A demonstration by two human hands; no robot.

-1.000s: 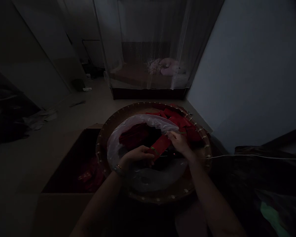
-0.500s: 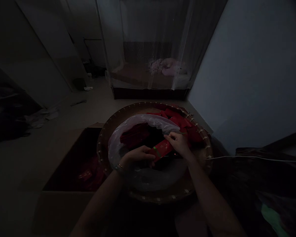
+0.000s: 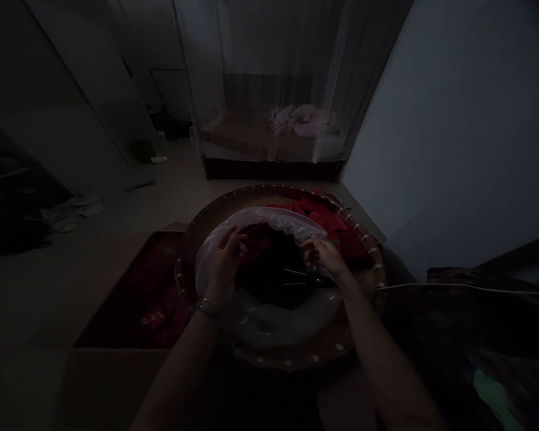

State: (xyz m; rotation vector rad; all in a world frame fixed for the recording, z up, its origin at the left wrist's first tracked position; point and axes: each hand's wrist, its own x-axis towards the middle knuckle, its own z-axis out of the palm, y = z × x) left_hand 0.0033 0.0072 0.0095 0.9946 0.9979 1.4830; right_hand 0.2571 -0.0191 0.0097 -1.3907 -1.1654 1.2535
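Observation:
In the dim light my left hand (image 3: 227, 257) is over the left side of a whitish translucent plastic bag (image 3: 273, 326). Its fingers are apart and I see nothing held. Dark red pieces (image 3: 256, 239) lie just beyond the fingertips, inside the bag's opening. My right hand (image 3: 324, 256) is at the opening's right side, thumb and fingers drawn together; anything between them is too dark to make out. Below it sits a dark device (image 3: 318, 281) with a small orange light and two thin bright prongs pointing left. Red packets (image 3: 336, 224) are heaped beyond the right hand.
The bag sits in a round woven bamboo tray (image 3: 193, 224). An open cardboard box (image 3: 117, 359) with red pieces stands at the left. A white cord (image 3: 431, 284) runs off to the right. Farther back is a bed (image 3: 251, 134) behind a net; a pale wall (image 3: 453, 120) rises at right.
The red packet with a green mark that both hands held is no longer in them. My left hand has moved left and up and opened; my right hand has stayed nearly in place.

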